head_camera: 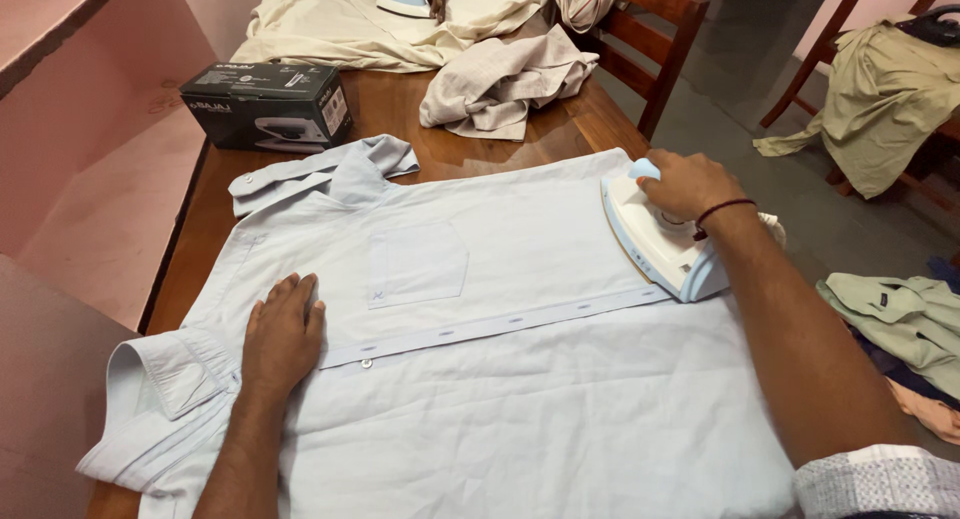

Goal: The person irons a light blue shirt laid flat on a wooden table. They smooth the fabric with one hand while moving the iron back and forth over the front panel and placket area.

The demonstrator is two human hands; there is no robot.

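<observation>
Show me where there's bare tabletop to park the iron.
Bare brown wooden tabletop shows between the black cardboard box, the crumpled beige garment and the pale blue shirt's collar. The near end is covered by that shirt; the far end is crowded with cream cloth.

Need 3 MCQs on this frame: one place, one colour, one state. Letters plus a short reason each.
1. Where is the iron?
A. on the shirt's right end
B. on the black box
C. on the chair

2. What colour is the spread shirt?
A. dark green
B. pale blue
C. red

3. How is the left hand?
A. gripping the iron
B. lifted off the table
C. pressed flat on the shirt

Answers:
1 A, the iron sits on the fabric under the right hand.
2 B, the cloth is light blue.
3 C, palm down, fingers spread on the cloth by the pocket.
</observation>
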